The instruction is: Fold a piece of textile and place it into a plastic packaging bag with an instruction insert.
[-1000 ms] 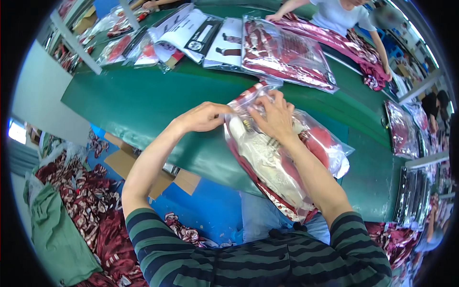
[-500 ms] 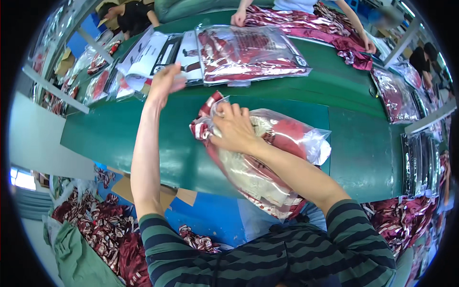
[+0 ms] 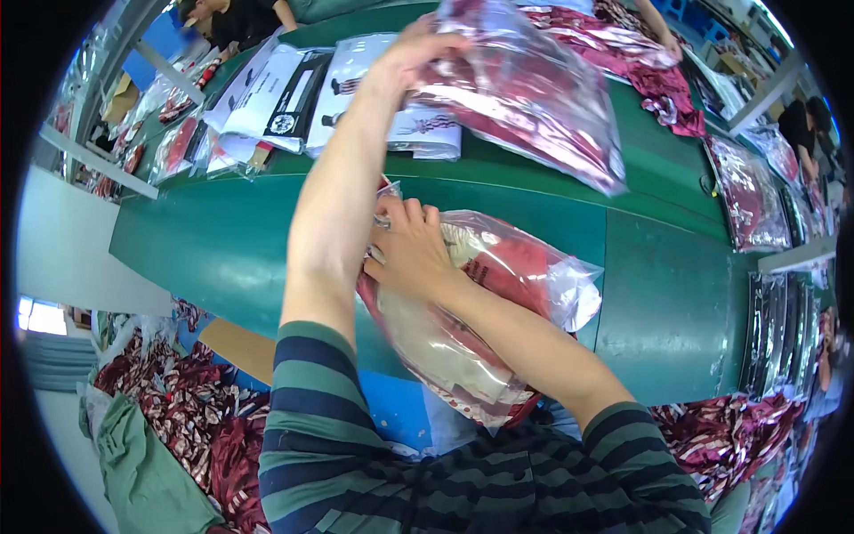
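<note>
head view: the left hand [image 3: 416,55], fingers closed, grips the left edge of a tilted clear bag of red cloth [image 3: 534,98] beside white printed sheets [image 3: 267,89]; the right hand [image 3: 411,245] rests half curled, grip unclear, on the upper left end of a second filled bag [image 3: 509,267] on the green table [image 3: 676,311].

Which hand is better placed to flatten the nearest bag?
Probably the right hand: it rests on that cream-and-red-filled clear plastic bag, while the left hand holds a red-filled clear plastic bag farther away.

l hand [image 3: 421,55] w/ far clear bag [image 3: 538,98], r hand [image 3: 414,249] on near bag [image 3: 514,267], green tbl [image 3: 222,236]
</note>
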Available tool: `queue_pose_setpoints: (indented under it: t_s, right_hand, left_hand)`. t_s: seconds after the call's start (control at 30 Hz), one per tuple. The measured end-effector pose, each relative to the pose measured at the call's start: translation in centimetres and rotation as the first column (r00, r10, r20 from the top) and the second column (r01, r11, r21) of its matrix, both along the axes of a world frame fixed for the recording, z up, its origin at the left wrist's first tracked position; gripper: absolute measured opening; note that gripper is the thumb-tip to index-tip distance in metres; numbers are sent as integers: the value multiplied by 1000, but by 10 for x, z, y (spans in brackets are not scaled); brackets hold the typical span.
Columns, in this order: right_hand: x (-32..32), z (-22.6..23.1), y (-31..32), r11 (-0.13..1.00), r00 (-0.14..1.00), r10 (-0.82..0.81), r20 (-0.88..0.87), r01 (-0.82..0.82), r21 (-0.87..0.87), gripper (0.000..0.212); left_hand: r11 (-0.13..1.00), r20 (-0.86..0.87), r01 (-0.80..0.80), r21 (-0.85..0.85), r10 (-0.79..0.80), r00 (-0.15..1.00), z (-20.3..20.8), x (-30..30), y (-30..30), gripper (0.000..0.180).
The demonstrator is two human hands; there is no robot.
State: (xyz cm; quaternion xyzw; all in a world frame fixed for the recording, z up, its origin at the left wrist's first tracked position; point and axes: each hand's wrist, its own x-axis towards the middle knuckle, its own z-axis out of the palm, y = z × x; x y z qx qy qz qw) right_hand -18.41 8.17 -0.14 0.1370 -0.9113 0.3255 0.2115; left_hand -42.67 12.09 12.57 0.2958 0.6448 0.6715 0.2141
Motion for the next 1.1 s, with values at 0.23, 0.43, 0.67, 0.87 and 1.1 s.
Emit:
queue_pose_setpoints:
  t_s: [0.23,0.43,0.67,0.87,1.1]
  right_hand:
    - [0,-8,-9,998,993,39,-114,-43,-34,38]
    - [8,8,3,999,998,47,49,-49,25,40]
    - [15,8,-7,1000,998,18,54,-19,20,38]
    - [33,8,-22,1000,996,-6,85,5,9,37]
    - [53,21,-21,999,999,37,35,-38,28,40]
  left_hand:
    - [895,-774,-339,-291,-11,634,-81,-11,58,59]
    - [655,-736,-417,-630,-675,51,-67,60,-38,74]
    - [502,-513,-551,-667,-845,-149,-64,96,-29,45]
    - [666,-728,-687,-292,-620,-292,-86,91,-29,18]
    - [786,-1000,-618,-24,-20,15,121,133,-157,34]
